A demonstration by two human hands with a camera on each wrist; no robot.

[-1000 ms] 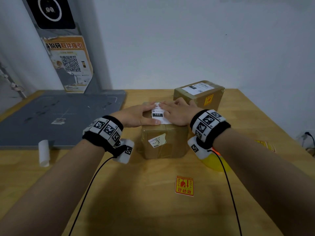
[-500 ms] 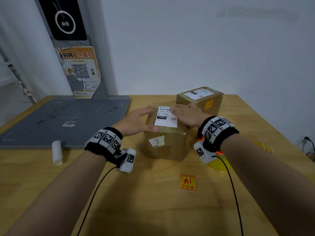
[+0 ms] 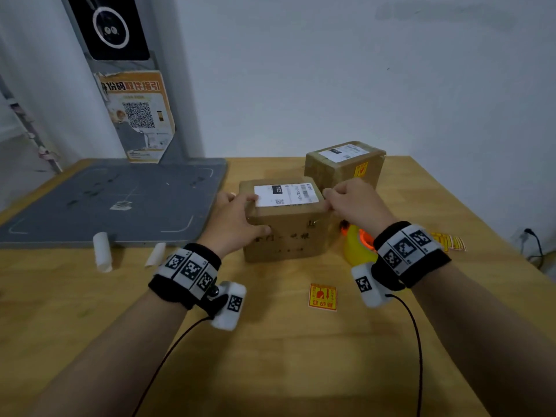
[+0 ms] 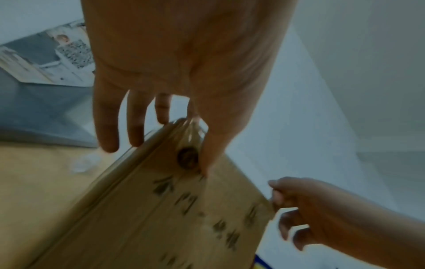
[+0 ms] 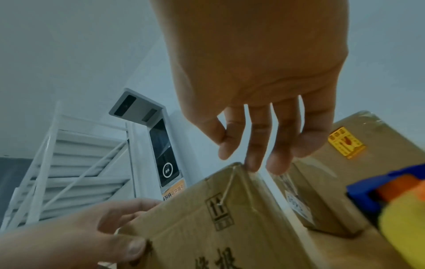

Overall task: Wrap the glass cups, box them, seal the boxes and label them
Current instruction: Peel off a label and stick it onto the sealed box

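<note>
A taped cardboard box stands mid-table with a white shipping label on its top. My left hand grips its left front corner, thumb on the printed front face, fingers along the left side. At the box's upper right edge my right hand holds on with curled fingers. In the left wrist view the thumb presses the box and the right hand pinches its far corner. The right wrist view shows fingertips on the box's top corner. No glass cups are visible.
A second labelled box with a fragile sticker stands just behind right. A yellow tape dispenser sits close to the right of the near box. A fragile sticker lies in front, more stickers far right. Paper rolls and a grey mat lie left.
Both hands left the label, where they pressed flat, and took the box by its sides. The box has turned about a quarter turn, so the label now lies sideways.
</note>
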